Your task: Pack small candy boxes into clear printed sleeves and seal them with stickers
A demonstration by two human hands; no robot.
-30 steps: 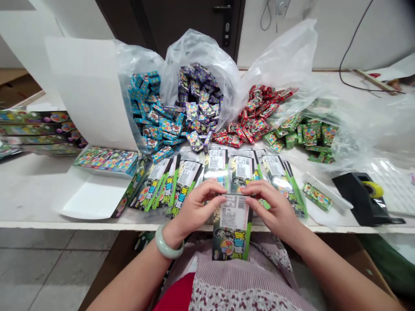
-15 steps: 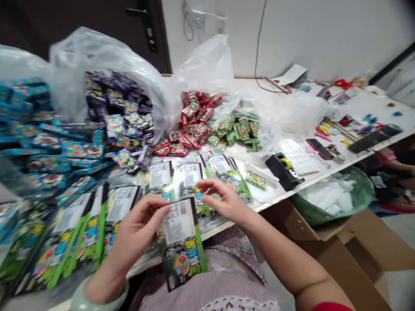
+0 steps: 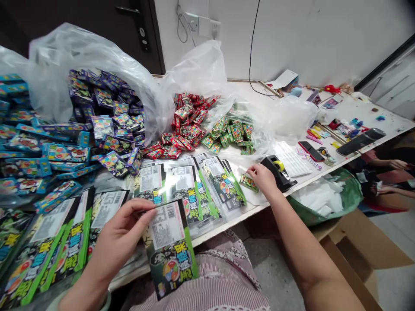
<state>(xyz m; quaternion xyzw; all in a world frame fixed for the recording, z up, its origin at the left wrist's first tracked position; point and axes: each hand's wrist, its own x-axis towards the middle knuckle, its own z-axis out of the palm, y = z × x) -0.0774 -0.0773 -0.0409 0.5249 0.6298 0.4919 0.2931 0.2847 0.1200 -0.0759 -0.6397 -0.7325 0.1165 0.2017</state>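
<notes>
We wear a finely striped mauve-and-white garment [image 3: 207, 289] at six o'clock, with flecked white trim [image 3: 241, 250], and a pale green bangle [image 3: 106, 300] at seven.

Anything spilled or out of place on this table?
Small purple boxes spill from their plastic bag against the blue boxes, so the two piles run together. One green box lies apart from the green pile, at the right hand.
</notes>
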